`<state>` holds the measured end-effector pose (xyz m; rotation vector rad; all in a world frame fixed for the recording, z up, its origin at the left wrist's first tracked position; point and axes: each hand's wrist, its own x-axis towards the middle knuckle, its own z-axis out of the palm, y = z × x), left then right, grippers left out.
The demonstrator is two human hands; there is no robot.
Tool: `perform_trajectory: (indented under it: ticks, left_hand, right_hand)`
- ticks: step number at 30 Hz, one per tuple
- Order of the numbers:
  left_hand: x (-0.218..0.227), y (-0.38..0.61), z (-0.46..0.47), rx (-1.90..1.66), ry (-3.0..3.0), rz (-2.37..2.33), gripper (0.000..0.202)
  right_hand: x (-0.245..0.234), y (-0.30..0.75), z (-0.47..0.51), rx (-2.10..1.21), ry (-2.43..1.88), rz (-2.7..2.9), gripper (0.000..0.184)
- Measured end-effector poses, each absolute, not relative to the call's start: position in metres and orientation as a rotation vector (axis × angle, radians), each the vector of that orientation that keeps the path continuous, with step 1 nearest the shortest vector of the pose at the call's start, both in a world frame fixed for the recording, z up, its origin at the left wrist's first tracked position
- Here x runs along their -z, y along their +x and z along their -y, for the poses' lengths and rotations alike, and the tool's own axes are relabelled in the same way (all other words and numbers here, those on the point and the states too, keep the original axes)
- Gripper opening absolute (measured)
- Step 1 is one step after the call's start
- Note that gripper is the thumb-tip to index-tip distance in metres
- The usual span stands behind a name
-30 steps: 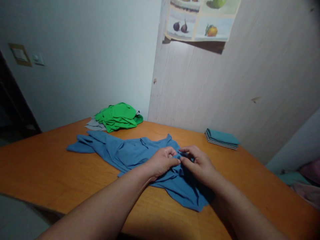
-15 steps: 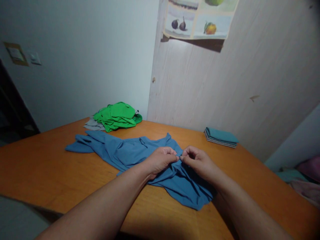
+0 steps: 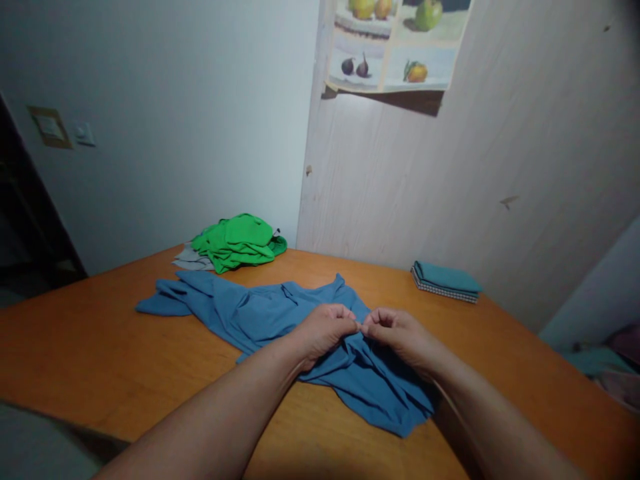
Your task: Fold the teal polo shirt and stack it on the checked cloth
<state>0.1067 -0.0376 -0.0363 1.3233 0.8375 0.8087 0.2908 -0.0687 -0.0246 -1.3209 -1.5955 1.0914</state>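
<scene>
A blue shirt (image 3: 270,310) lies crumpled across the table, one sleeve stretched toward the left. My left hand (image 3: 324,335) is closed in a pinch on the shirt's cloth near its right part. Thumb and fingers of my right hand (image 3: 400,335) pinch the same spot from the other side, the fingertips of both hands nearly touching. The small bit between the fingertips is too small to make out. Both forearms cover part of the table, and the hands hide some cloth beneath them.
The orange-brown wooden table (image 3: 90,340) meets a wall behind. A heap of bright green cloth (image 3: 240,240) rests on grey cloth (image 3: 193,258) at the back left. Folded teal and checked cloths (image 3: 446,280) are stacked at the back right. Fruit pictures (image 3: 390,50) hang above.
The view has tilted up slightly, so everything sits a little lower. Both hands keep their pinch on the shirt, the fingertips shifting only slightly.
</scene>
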Motion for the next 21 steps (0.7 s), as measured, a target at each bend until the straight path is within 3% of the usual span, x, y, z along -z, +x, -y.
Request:
perform_trajectory:
  ticks: [13,21]
  left_hand:
    - [0.048,0.114,0.037,-0.984,1.462,-0.810,0.011]
    - [0.053,0.112,0.038,-1.098,1.976,-0.925,0.007]
  right_hand:
    - [0.033,0.290,0.064,-0.916,-1.301,1.712,0.025]
    - [0.041,0.285,0.062,-0.675,-1.356,1.743,0.020]
